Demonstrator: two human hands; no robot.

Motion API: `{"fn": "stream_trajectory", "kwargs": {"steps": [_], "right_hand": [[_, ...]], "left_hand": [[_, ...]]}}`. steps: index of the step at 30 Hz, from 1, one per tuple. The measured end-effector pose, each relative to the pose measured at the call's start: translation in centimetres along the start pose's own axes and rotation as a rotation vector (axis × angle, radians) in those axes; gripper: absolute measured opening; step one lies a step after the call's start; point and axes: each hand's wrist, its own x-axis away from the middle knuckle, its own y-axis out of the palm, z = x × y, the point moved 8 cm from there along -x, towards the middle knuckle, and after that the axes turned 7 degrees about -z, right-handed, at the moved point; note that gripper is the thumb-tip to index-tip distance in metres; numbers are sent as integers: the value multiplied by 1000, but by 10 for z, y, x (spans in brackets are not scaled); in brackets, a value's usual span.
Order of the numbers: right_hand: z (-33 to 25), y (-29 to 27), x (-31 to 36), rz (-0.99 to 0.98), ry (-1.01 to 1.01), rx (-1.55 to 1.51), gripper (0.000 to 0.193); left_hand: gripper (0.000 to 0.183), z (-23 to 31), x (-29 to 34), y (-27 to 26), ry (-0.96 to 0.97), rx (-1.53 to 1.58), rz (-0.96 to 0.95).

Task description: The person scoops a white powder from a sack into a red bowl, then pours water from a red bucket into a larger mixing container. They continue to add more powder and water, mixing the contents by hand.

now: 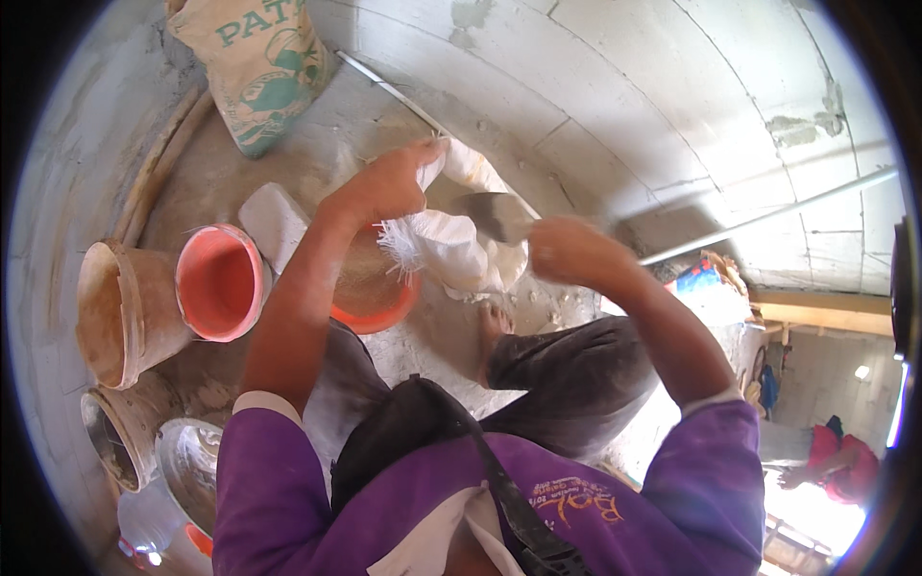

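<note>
My left hand (389, 182) is closed on the rim of a white woven sack (456, 250), whose frayed edge hangs by the wrist. In my right hand (574, 252) is a trowel with a flat grey blade (495, 214); the fist hides its handle. The blade lies at the sack's mouth, and I cannot tell whether it carries anything. Below my left forearm stands an orange basin (370, 320) with a tan, grainy-looking content, partly covered by the arm and the sack.
To the left are a red-orange bucket (219, 283), a dirty beige bucket (106, 312) and another tipped bucket (115, 437). A brown paper sack (264, 86) leans at the back wall. A long pale bar (768, 219) slants at the right. A person in red (836, 466) is at far right.
</note>
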Motion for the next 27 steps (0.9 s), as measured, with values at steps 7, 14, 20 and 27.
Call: {"fn": "stream_trajectory", "kwargs": {"steps": [7, 14, 20, 27], "right_hand": [[13, 64, -119, 187, 160, 1, 18], [42, 112, -155, 104, 477, 98, 19], [29, 136, -174, 182, 169, -47, 21], [63, 151, -195, -125, 553, 200, 33]], "left_hand": [[74, 29, -9, 6, 24, 81, -35], [77, 15, 8, -8, 8, 68, 17], [77, 16, 2, -13, 31, 99, 18], [79, 7, -3, -3, 86, 75, 22]]}}
